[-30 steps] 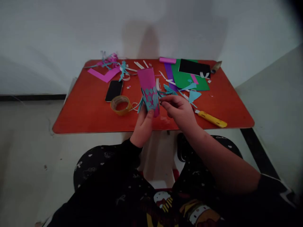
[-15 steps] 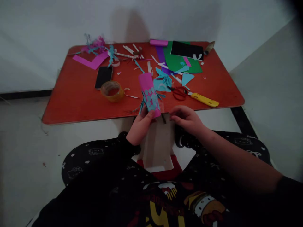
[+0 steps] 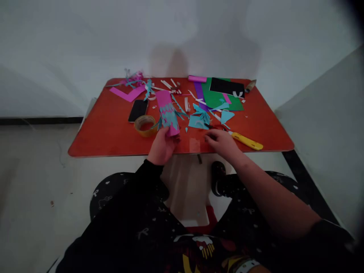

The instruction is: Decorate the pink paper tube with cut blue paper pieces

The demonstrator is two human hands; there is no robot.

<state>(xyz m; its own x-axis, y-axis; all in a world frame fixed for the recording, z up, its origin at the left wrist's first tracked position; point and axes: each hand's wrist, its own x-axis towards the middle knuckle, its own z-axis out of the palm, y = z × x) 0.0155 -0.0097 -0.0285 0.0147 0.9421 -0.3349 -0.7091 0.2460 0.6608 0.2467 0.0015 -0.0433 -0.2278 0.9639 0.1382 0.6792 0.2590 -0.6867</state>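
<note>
My left hand is closed around the lower end of a pink paper tube at the table's front. Overlapping light-blue paper scales cover its lower part, and pleated blue paper pieces stick out at its sides. Just above the table's front edge is my right hand, its fingers loosely bent and apart with nothing visible in them. Directly behind it lie red-handled scissors, partly hidden by the hand. To its right is a yellow utility knife. A piece of clear tape sticks near the edge between my hands.
A tape roll and a phone lie left of the tube. Blue paper scraps, green paper and black paper cover the right side. A brush is at the far right corner; pink paper lies far left.
My left hand has moved slightly left with the paper tube and turned it. My right hand now reaches over the table, covering part of the scissors. The camera view has tilted up.
</note>
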